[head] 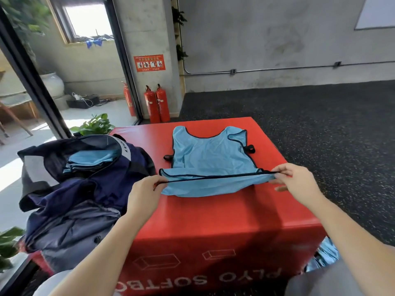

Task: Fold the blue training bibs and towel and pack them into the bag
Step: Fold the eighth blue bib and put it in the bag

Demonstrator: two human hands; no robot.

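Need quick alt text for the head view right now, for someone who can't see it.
Both hands pinch the near hem of a light blue training bib lying flat on a red plyo box, left hand and right hand at opposite corners. To the left, an open navy bag already holds folded blue bibs.

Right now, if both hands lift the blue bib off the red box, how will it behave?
Probably floppy: the blue bib already sags between the left hand and the right hand at its hem. It looks thin and light. It may slide easily on the smooth red box.
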